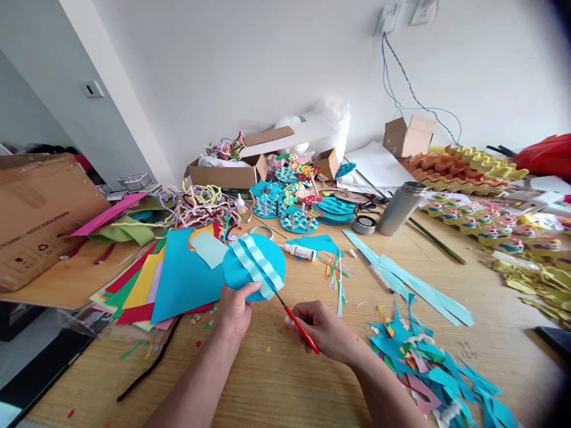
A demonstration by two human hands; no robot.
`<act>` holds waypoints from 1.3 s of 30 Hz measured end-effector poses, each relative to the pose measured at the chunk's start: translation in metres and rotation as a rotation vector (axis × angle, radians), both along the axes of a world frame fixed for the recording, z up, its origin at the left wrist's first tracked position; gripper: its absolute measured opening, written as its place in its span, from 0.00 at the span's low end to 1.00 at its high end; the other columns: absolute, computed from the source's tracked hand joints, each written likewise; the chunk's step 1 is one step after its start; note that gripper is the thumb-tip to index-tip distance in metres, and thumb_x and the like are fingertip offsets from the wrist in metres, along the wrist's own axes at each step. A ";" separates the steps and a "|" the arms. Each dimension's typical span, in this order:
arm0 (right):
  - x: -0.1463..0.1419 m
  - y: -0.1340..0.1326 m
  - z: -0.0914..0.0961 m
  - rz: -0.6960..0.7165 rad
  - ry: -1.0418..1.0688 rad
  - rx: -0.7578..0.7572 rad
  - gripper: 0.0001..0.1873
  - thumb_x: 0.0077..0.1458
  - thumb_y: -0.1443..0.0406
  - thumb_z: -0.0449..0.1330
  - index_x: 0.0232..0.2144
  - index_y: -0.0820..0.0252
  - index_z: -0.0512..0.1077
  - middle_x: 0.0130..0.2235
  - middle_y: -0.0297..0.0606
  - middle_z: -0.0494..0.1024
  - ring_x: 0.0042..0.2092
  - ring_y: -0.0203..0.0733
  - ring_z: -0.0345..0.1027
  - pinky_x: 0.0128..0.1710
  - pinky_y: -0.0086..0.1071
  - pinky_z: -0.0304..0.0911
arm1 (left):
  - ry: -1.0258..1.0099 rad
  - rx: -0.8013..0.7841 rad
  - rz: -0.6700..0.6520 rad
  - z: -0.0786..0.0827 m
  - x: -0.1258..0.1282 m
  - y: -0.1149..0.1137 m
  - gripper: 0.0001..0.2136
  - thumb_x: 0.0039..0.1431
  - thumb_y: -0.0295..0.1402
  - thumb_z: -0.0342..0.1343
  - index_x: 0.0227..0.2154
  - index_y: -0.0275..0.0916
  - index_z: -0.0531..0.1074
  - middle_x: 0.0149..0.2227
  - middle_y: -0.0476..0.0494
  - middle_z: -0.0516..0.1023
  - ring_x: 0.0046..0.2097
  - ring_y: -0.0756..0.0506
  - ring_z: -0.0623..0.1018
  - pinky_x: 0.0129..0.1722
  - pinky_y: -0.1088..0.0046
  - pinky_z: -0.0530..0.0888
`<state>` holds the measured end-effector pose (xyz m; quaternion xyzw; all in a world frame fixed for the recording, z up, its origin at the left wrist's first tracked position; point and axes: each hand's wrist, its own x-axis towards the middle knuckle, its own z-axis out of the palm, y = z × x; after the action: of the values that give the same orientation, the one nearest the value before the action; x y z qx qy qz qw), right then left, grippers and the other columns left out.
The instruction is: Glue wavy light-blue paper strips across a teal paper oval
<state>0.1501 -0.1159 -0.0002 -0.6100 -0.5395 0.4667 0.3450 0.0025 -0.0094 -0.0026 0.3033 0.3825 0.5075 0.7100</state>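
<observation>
My left hand grips the lower edge of a round blue paper disc, thumb on top. Two light-blue wavy paper strips run slantwise across the disc, their lower ends near its right rim. In my right hand is a pair of scissors with red handles; the blades point up and left and meet the strip ends at the disc's edge. How far the blades are apart is hard to make out. Just beyond the disc lies a white glue bottle on its side.
Coloured paper sheets lie at left beside a cardboard box. Finished fish decorations stand at the back. A grey metal flask stands to the right, near light-blue strips. Blue paper scraps are heaped at front right.
</observation>
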 end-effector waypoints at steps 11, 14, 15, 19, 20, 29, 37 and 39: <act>0.009 -0.001 0.003 -0.109 -0.951 -0.012 0.12 0.60 0.63 0.51 0.27 0.59 0.69 0.31 0.41 0.77 0.31 0.41 0.70 0.25 0.30 0.49 | -0.174 -0.117 0.071 0.001 -0.003 0.010 0.19 0.37 0.16 0.64 0.35 0.37 0.76 0.33 0.45 0.82 0.36 0.45 0.81 0.36 0.71 0.78; 0.008 0.000 0.004 -0.108 -1.067 -0.081 0.11 0.61 0.63 0.50 0.32 0.59 0.70 0.36 0.43 0.78 0.36 0.45 0.74 0.26 0.30 0.52 | -0.183 -0.180 0.086 0.000 -0.002 0.009 0.16 0.39 0.15 0.62 0.32 0.36 0.76 0.32 0.45 0.81 0.34 0.45 0.81 0.35 0.72 0.78; 0.007 0.001 0.004 -0.107 -1.082 -0.093 0.10 0.61 0.63 0.50 0.33 0.59 0.70 0.37 0.43 0.78 0.37 0.45 0.74 0.27 0.30 0.53 | -0.186 -0.191 0.086 0.000 -0.002 0.009 0.16 0.39 0.15 0.62 0.33 0.36 0.76 0.32 0.45 0.81 0.33 0.46 0.81 0.34 0.73 0.78; 0.004 -0.001 0.006 -0.101 -1.103 -0.111 0.10 0.62 0.64 0.50 0.34 0.59 0.71 0.38 0.44 0.77 0.40 0.45 0.74 0.30 0.30 0.57 | -0.192 -0.235 0.073 0.001 -0.001 0.006 0.17 0.39 0.14 0.61 0.34 0.36 0.76 0.31 0.45 0.81 0.32 0.46 0.81 0.32 0.73 0.78; 0.003 -0.002 0.007 -0.097 -1.103 -0.111 0.10 0.62 0.64 0.50 0.35 0.59 0.71 0.38 0.43 0.76 0.41 0.45 0.74 0.30 0.30 0.57 | -0.191 -0.247 0.068 0.001 -0.001 0.005 0.17 0.39 0.14 0.61 0.34 0.36 0.76 0.31 0.45 0.81 0.31 0.46 0.81 0.31 0.73 0.78; 0.004 -0.006 0.010 -0.077 -1.115 -0.088 0.13 0.61 0.64 0.50 0.36 0.57 0.74 0.40 0.45 0.74 0.42 0.46 0.71 0.35 0.32 0.60 | -0.192 -0.304 0.032 0.002 0.000 0.000 0.15 0.40 0.16 0.62 0.33 0.35 0.75 0.31 0.43 0.81 0.30 0.44 0.80 0.28 0.70 0.78; -0.008 0.001 -0.001 -0.370 -0.316 0.185 0.19 0.56 0.51 0.53 0.27 0.59 0.72 0.28 0.38 0.72 0.27 0.39 0.66 0.27 0.31 0.61 | -0.204 -0.274 0.023 0.000 0.007 -0.008 0.16 0.37 0.18 0.65 0.33 0.36 0.76 0.31 0.44 0.82 0.31 0.45 0.81 0.31 0.72 0.77; -0.017 0.006 -0.005 -0.417 0.040 0.090 0.23 0.49 0.45 0.58 0.26 0.60 0.70 0.22 0.33 0.69 0.20 0.35 0.61 0.20 0.29 0.57 | -0.199 -0.273 0.012 -0.001 0.009 -0.012 0.15 0.37 0.19 0.66 0.32 0.36 0.76 0.31 0.44 0.82 0.31 0.45 0.80 0.31 0.72 0.76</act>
<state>0.1331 -0.1099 -0.0050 -0.6831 -0.4148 0.3726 0.4716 0.0112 -0.0218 -0.0039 0.1499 0.3773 0.4828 0.7760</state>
